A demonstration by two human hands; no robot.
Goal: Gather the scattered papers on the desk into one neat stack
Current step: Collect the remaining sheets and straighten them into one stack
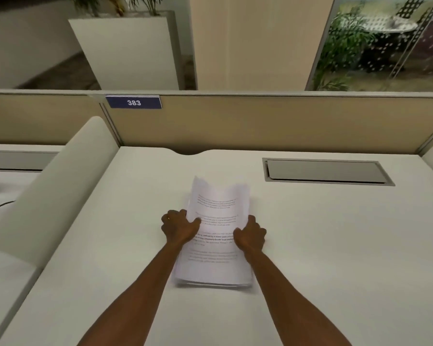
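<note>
A stack of white printed papers (216, 216) is in the middle of the white desk (335, 245). My left hand (178, 227) grips its left edge, thumb on the top sheet. My right hand (251, 233) grips the right edge the same way. The far end of the sheets curls upward and looks blurred. The near end lies just above the desk, its edges roughly lined up. No other loose sheets show on the desk.
A grey cable hatch (326, 172) is set into the desk at the back right. A beige partition (260, 121) with a blue "383" sign (133, 102) runs along the back. A white side divider (53, 191) stands at the left.
</note>
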